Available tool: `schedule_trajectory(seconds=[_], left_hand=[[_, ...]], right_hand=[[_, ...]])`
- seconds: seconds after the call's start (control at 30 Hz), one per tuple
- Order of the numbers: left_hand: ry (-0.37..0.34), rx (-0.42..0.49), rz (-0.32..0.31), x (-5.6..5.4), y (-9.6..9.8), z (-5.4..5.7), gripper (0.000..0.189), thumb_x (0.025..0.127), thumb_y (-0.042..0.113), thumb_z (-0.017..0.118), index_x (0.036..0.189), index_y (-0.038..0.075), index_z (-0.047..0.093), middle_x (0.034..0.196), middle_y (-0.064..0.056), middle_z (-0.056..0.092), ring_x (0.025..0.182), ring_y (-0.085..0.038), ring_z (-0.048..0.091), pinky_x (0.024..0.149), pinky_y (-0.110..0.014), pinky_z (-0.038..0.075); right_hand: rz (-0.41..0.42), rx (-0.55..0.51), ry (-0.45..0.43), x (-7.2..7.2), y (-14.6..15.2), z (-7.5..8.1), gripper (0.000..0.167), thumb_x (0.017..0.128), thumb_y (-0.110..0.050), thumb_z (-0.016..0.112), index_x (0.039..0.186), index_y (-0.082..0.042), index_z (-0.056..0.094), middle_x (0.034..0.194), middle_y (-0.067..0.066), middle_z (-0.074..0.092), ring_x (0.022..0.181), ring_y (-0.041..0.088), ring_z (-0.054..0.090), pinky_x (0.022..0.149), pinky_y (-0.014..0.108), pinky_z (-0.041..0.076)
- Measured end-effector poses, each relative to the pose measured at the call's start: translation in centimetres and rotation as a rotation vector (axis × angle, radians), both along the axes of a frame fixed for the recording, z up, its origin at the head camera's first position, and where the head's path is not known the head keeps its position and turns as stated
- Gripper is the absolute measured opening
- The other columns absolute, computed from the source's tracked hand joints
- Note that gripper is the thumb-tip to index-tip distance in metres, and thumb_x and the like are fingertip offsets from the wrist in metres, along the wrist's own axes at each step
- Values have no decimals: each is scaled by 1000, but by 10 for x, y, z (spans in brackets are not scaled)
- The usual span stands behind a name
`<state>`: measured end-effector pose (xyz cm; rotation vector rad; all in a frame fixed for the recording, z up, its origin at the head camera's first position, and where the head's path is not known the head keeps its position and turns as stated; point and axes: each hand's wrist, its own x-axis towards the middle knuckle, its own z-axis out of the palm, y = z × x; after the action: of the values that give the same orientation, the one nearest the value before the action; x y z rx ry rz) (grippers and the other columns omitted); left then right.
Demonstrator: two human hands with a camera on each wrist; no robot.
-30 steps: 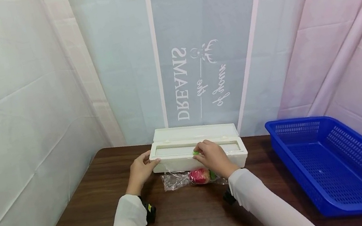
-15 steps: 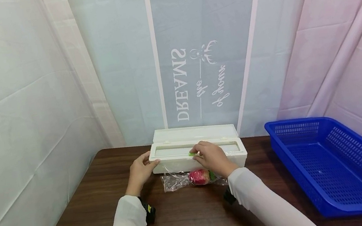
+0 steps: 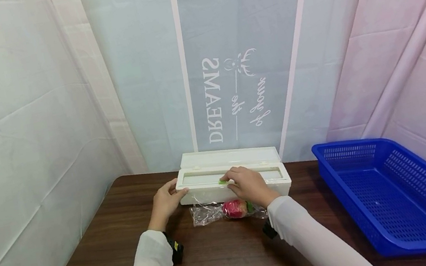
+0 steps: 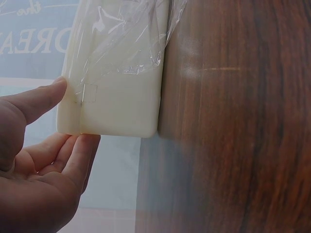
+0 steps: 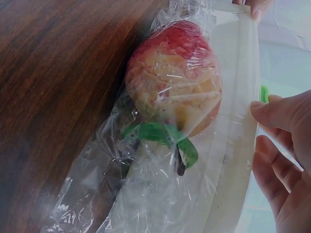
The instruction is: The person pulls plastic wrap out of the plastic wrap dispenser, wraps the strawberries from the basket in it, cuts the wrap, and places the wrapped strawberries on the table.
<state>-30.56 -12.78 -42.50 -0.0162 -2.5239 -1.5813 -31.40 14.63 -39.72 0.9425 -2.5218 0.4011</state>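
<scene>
A long white cling film dispenser [image 3: 206, 194] lies on the table with its lid [image 3: 229, 156] tipped back. My left hand [image 3: 164, 203] grips its left end, thumb on the front edge and fingers round the end, as the left wrist view shows. On the front rail, my right hand [image 3: 250, 186] pinches a small green slide cutter [image 3: 222, 181], partly hidden by the fingers. In front of the dispenser sits a red-and-yellow fruit [image 5: 175, 80] with a green leaf [image 5: 150, 131] and a dark stem. Clear cling film [image 3: 206, 213] covers the fruit and hangs from the dispenser's front.
A blue perforated plastic basket [image 3: 356, 195] stands at the right of the brown wooden table [image 3: 219, 265]. Behind the dispenser hangs a printed cloth backdrop [image 3: 154, 91], and pale cloth walls close off both sides.
My right hand has slid a little to the left along the dispenser's rail with the green cutter. The left hand, the dispenser and the fruit stay where they were.
</scene>
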Motion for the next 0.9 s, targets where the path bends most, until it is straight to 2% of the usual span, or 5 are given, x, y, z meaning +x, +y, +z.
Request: schedule_trajectory(seconds=[0.3,0.47,0.9], left_hand=[[3,-1,-7,1,0,1,62,93,22,75,144,-4,50,134,-24,58,121,-37,59,95,-47,52],[-3,2,-6,1,0,1,62,94,21,74,145,-4,48,136,-24,57,123,-37,57,96,-47,51],[-4,15,-6,2,1,1,63,94,22,74,145,-3,48,138,-24,56,124,-37,56,97,-47,50]], right_hand=[[-2,48,-41,-1,-1,2,30,93,-10,72,119,-25,73,120,-7,69,101,18,64,71,36,54],[18,66,-52,-3,-2,1,37,94,-8,70,124,-28,70,125,-7,68,98,18,61,70,35,52],[47,110,-48,-3,-3,3,43,95,-4,63,130,-28,69,126,-6,67,98,18,59,71,32,51]])
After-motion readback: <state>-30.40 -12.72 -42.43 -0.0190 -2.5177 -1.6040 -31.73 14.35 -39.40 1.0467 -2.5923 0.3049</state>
